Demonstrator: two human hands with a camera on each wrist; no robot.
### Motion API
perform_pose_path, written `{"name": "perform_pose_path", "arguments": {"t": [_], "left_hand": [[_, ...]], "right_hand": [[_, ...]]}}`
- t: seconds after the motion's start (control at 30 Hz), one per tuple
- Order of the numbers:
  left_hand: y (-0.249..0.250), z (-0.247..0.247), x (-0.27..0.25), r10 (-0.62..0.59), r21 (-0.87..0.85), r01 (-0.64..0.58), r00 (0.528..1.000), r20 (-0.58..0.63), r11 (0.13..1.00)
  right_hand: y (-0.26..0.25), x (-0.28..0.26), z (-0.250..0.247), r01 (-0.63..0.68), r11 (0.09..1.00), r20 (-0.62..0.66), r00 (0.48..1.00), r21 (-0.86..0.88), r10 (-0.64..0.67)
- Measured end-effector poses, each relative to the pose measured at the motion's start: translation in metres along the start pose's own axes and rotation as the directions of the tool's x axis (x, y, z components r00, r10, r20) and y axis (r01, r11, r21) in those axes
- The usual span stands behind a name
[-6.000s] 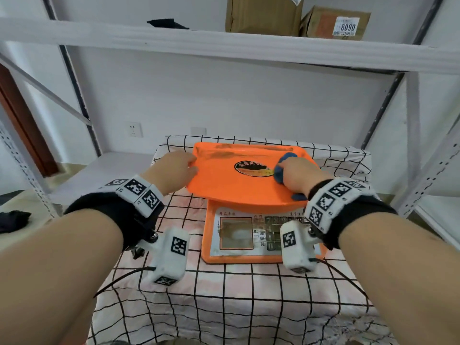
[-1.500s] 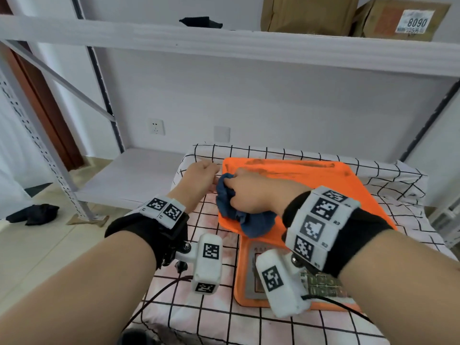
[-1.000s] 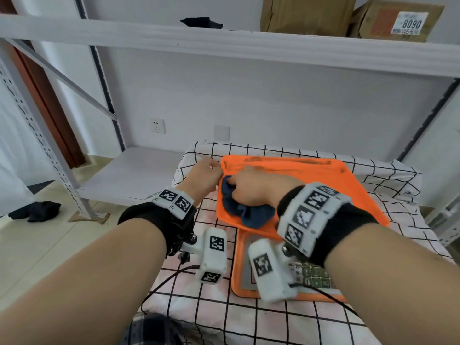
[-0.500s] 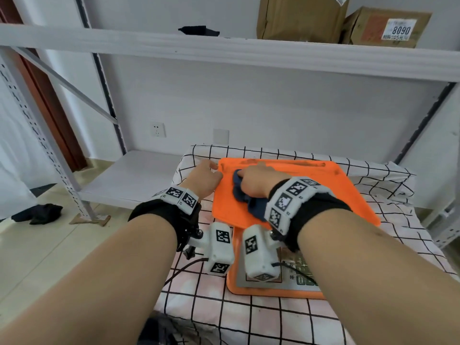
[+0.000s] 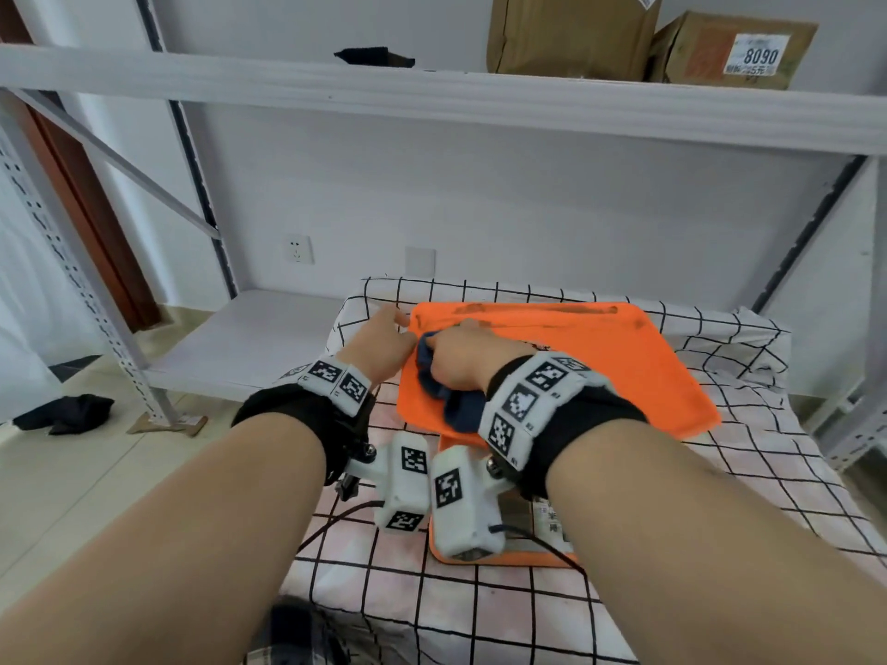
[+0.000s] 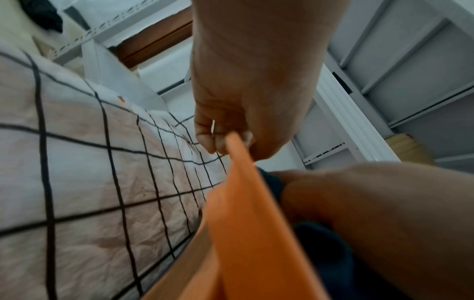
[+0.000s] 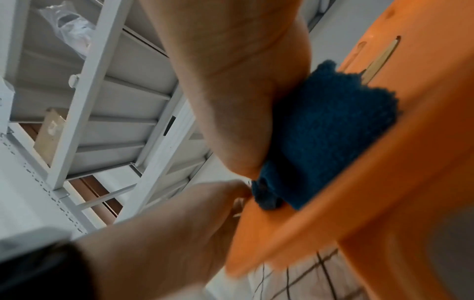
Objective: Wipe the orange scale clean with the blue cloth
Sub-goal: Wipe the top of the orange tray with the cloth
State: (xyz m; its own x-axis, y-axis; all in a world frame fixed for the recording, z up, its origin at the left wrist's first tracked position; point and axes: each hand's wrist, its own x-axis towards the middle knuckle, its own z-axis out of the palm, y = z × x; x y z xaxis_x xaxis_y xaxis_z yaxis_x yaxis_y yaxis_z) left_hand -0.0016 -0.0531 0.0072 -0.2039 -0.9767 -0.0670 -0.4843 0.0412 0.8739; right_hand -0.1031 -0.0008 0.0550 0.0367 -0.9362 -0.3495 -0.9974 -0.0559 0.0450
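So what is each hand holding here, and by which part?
The left hand pinches the far left corner of the orange scale's pan. The right hand grips the bunched blue cloth, pressing it onto the pan.

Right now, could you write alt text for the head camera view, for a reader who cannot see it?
The right hand presses a blue cloth onto the left side of an orange scale's platter, whose left edge the left hand holds. The scale sits on a checked tablecloth under a metal shelf with cardboard boxes.
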Motion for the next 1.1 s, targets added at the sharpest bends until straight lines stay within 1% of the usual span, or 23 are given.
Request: {"name": "perform_pose_path", "arguments": {"t": [0.07,0.13,0.23,0.3,0.33,0.37,0.4,0.43,0.5,0.57,0.6,0.63,0.7,0.8,0.83,0.9,0.97,1.0,1.03,1.1], "left_hand": [[0.001,-0.002,-0.001,-0.007,-0.03,0.008,1.0,0.025,1.0],[0.002,-0.005,-0.003,-0.006,-0.025,0.007,0.999,0.043,1.0],[0.004,-0.004,-0.004,0.006,0.042,-0.008,0.999,0.046,0.999],[0.008,-0.002,-0.005,0.013,0.088,-0.016,0.999,0.034,0.996],[0.009,-0.001,-0.005,0.021,0.11,-0.024,0.999,0.03,0.994],[0.01,-0.001,-0.006,0.027,0.128,-0.031,0.999,0.028,0.991],[0.011,-0.001,-0.005,0.03,0.137,-0.033,0.999,0.027,0.99],[0.01,-0.001,-0.005,0.026,0.137,-0.03,0.999,0.028,0.99],[0.009,-0.001,-0.002,0.013,0.101,-0.015,1.0,0.027,0.995],[0.006,-0.002,-0.001,-0.003,0.042,0.002,1.0,0.027,0.999],[0.005,-0.002,-0.001,-0.009,0.018,0.008,0.999,0.031,1.0],[0.004,-0.002,-0.002,-0.016,-0.003,0.016,0.999,0.039,1.0],[0.004,-0.003,-0.005,-0.027,-0.046,0.03,0.998,0.056,0.998],[0.005,-0.004,-0.005,-0.024,-0.05,0.027,0.998,0.06,0.998],[0.006,-0.004,-0.006,-0.02,-0.031,0.022,0.998,0.061,0.999],[0.007,-0.004,-0.007,-0.022,-0.029,0.023,0.998,0.063,0.999],[0.008,-0.005,-0.009,-0.019,-0.059,0.023,0.998,0.065,0.998],[0.008,-0.007,-0.011,-0.024,-0.085,0.03,0.997,0.069,0.996],[0.008,-0.008,-0.013,-0.036,-0.112,0.044,0.997,0.074,0.993],[0.008,-0.011,-0.014,-0.062,-0.17,0.076,0.994,0.086,0.982]], "right_hand": [[0.013,0.008,0.001,0.002,0.999,-0.003,1.0,0.048,-0.002],[0.037,0.007,0.001,-0.086,0.993,-0.011,0.996,0.081,0.087],[0.09,-0.004,0.003,-0.191,0.98,0.009,0.982,0.056,0.191],[0.127,-0.008,0.011,-0.267,0.957,-0.011,0.963,0.117,0.27],[0.137,-0.01,0.013,-0.302,0.939,-0.019,0.951,0.166,0.309],[0.14,-0.01,0.014,-0.307,0.941,-0.033,0.949,0.14,0.315],[0.135,-0.007,0.016,-0.304,0.94,-0.038,0.949,0.154,0.313],[0.121,-0.007,0.014,-0.275,0.947,-0.042,0.958,0.167,0.285],[0.077,-0.003,0.011,-0.141,0.978,-0.073,0.985,0.154,0.153],[0.032,0.002,0.012,-0.007,0.992,-0.112,0.993,0.123,0.021],[0.016,0.006,0.014,0.018,0.99,-0.106,0.994,0.136,-0.004],[0.007,0.009,0.015,0.015,0.992,-0.088,0.996,0.128,-0.004],[0.008,0.011,0.013,0.023,0.992,-0.032,0.999,0.12,-0.019],[0.04,0.004,0.005,0.027,0.986,-0.05,0.999,0.165,-0.019],[0.053,0.0,0.005,0.005,0.987,-0.062,0.998,0.158,0.005],[0.074,-0.008,0.006,-0.077,0.989,-0.045,0.995,0.128,0.084],[0.081,-0.014,0.003,-0.139,0.987,-0.004,0.99,0.078,0.14],[0.077,-0.018,0.002,-0.139,0.989,0.015,0.99,0.056,0.138],[0.069,-0.022,0.0,-0.103,0.993,0.015,0.995,0.053,0.102],[0.048,-0.023,0.0,0.057,0.997,-0.026,0.998,0.057,-0.055]]}}
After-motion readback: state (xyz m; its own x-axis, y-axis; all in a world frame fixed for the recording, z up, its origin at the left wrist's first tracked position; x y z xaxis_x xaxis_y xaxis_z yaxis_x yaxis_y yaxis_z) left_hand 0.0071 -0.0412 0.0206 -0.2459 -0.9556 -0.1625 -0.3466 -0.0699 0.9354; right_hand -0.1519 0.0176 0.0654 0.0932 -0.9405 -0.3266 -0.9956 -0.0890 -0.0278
